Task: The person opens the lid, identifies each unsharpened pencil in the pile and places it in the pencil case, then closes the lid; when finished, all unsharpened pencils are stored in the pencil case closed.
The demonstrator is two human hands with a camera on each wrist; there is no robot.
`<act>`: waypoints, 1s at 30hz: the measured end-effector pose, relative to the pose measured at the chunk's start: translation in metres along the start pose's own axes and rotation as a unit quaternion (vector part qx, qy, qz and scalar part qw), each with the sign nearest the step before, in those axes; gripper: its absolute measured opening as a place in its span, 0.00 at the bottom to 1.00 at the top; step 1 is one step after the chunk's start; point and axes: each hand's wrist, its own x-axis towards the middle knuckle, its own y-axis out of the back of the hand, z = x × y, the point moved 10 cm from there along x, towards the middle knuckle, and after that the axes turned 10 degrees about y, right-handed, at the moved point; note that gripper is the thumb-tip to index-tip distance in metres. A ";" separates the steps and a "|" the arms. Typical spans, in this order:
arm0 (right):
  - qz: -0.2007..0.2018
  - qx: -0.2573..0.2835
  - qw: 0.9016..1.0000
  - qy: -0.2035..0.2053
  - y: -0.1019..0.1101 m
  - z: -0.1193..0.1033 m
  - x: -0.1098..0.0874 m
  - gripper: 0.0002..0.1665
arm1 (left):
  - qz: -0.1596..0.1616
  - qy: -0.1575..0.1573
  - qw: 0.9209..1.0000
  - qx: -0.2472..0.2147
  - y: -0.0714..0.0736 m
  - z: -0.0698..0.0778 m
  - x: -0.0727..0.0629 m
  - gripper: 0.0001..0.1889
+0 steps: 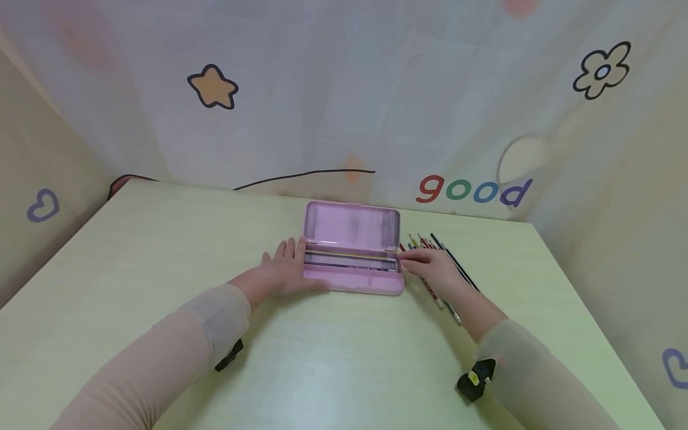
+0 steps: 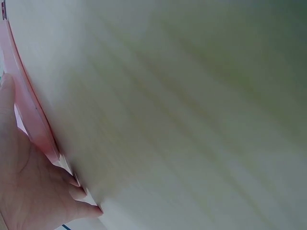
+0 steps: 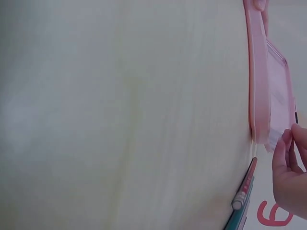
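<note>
A pink pencil case (image 1: 338,283) lies with its lid (image 1: 344,224) raised at the back. Lengthwise inside it are a yellow-and-dark pencil (image 1: 349,256) and a dark pencil (image 1: 349,266). My left hand (image 1: 285,273) rests against the case's left end, fingers extended and thumb along the front edge; the left wrist view has the palm beside the pink wall (image 2: 29,100). At the other end, my right hand (image 1: 435,270) pinches the end of a pencil between thumb and fingertips, right at the rim. In the right wrist view those fingertips (image 3: 287,135) meet beside the lid.
Several loose pencils (image 1: 432,292), some red and some black, lie on the pale table (image 1: 344,358) to the right of the case, partly under my right hand. A printed cloth (image 1: 322,107) hangs behind the table. Each wrist carries a black camera mount (image 1: 475,382).
</note>
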 end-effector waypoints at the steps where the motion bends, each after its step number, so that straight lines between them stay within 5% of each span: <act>1: -0.001 -0.001 1.000 0.001 0.002 0.000 -0.002 0.18 | 0.001 0.000 1.000 -0.001 0.000 0.000 0.000 0.63; 17: 0.060 0.058 0.995 -0.047 0.072 0.037 -0.056 0.39 | -0.002 0.000 1.000 0.017 0.002 0.004 -0.001 0.62; 25: 0.081 0.059 0.995 -0.007 0.095 0.053 -0.078 0.37 | -0.004 0.005 1.000 0.015 0.000 -0.001 0.000 0.63; 30: 0.086 0.086 0.992 -0.022 0.100 0.070 -0.093 0.35 | -0.006 0.003 1.000 0.015 0.000 -0.001 0.000 0.63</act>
